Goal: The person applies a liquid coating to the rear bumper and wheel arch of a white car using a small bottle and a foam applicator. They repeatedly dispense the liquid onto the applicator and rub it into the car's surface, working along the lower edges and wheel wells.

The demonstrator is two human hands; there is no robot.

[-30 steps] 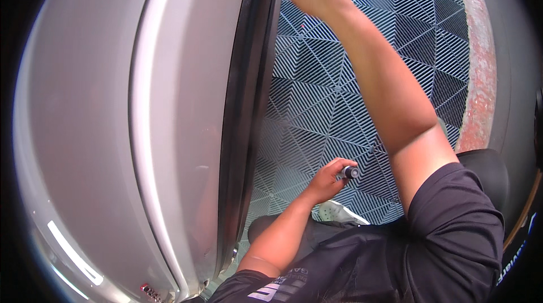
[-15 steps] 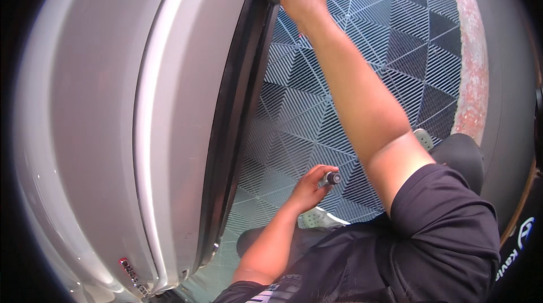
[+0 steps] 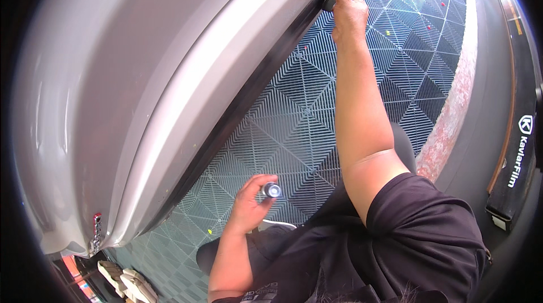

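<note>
Head view: the right hand (image 3: 350,13) is stretched forward, its grip narrow, thumb and fingers pinched on a dark block (image 3: 329,2); the block sits against the dark trim (image 3: 254,89) along the lower edge of a silvery car (image 3: 113,76), toward the floor's far edge; the left hand (image 3: 248,205) has its grip curled round a small bottle (image 3: 272,190), round end facing the camera, above the tiled floor (image 3: 305,139) toward its near edge; a reddish border (image 3: 447,125) lines the floor's right edge.
</note>
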